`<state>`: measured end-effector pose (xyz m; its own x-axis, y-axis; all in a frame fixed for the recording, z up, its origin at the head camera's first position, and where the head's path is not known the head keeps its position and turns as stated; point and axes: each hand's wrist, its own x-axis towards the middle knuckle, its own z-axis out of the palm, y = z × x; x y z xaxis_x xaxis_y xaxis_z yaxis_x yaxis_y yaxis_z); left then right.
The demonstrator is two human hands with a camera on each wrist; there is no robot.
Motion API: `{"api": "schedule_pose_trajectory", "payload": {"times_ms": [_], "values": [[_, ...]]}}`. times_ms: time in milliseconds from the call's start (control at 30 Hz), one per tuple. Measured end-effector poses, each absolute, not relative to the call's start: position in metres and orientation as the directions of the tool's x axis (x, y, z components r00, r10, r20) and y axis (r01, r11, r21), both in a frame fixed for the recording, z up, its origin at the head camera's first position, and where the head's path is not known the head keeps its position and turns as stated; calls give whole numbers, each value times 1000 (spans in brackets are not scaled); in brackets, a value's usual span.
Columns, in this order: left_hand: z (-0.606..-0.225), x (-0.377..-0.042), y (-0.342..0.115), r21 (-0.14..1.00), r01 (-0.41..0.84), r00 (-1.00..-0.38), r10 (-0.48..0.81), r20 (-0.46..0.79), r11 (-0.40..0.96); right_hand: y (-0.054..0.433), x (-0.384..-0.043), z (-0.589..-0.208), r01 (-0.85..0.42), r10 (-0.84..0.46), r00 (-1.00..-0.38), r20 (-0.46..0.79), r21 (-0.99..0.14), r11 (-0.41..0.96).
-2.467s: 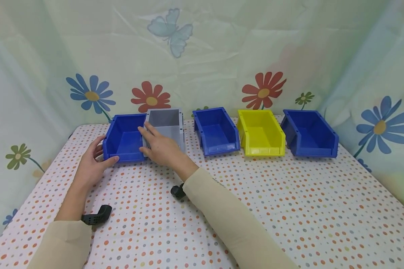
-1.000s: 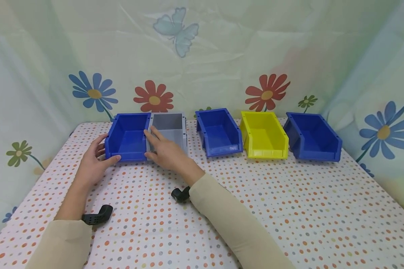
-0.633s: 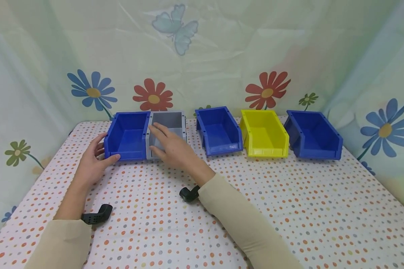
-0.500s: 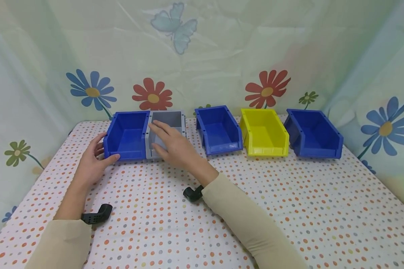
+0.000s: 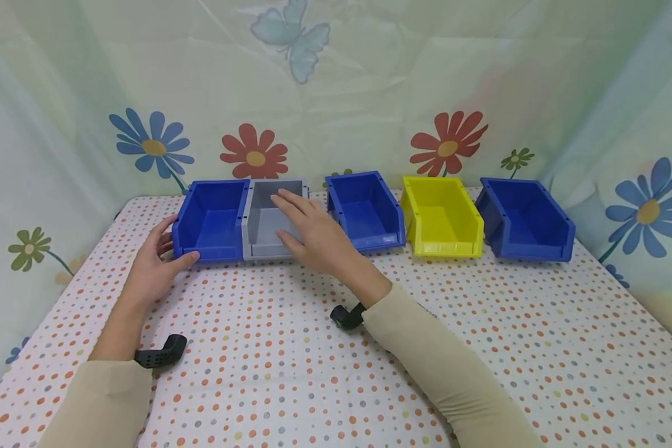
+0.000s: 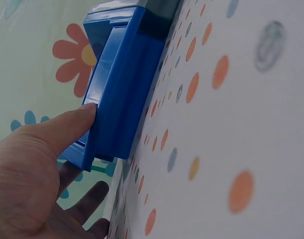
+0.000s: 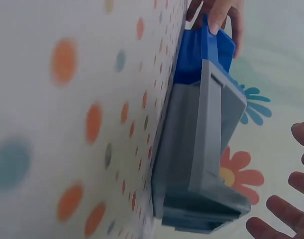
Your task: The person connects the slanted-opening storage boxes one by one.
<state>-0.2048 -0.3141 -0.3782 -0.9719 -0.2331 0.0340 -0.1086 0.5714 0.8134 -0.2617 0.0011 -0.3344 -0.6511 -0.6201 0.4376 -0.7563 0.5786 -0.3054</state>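
Observation:
In the head view a blue storage bin (image 5: pixel 213 230) stands at the left end of a row, its side against a grey storage bin (image 5: pixel 260 230). My left hand (image 5: pixel 152 267) holds the blue bin at its front left corner. In the left wrist view the thumb (image 6: pixel 79 122) presses on the front lip, and the other fingers are at the bin's left side. My right hand (image 5: pixel 322 239) hovers over the right part of the grey bin, fingers extended. The right wrist view shows those fingers (image 7: pixel 286 211) apart from the grey bin's wall.
To the right of the grey bin stand a slightly turned blue bin (image 5: pixel 364 214), a yellow bin (image 5: pixel 442 218) and another blue bin (image 5: pixel 529 224). They sit along the back of a dotted tablecloth (image 5: pixel 269 361), before a flowered curtain (image 5: pixel 358 93).
My right hand has moved right, from the wall between the left blue bin and the grey bin to over the grey bin's right side. The left hand keeps its hold on the blue bin.

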Motion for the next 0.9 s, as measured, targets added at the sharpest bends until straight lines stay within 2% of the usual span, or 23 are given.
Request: {"api": "schedule_pose_trajectory", "payload": {"times_ms": [433,900], "values": [[-379,-206,-314,809,-125,-969,-246,25,575,30,-264,-337,-776,-575,-599,557,-229,587],[-378,-205,-314,818,-93,-974,-224,45,567,64,-273,-338,-718,-503,-649,571,-242,653]]}}
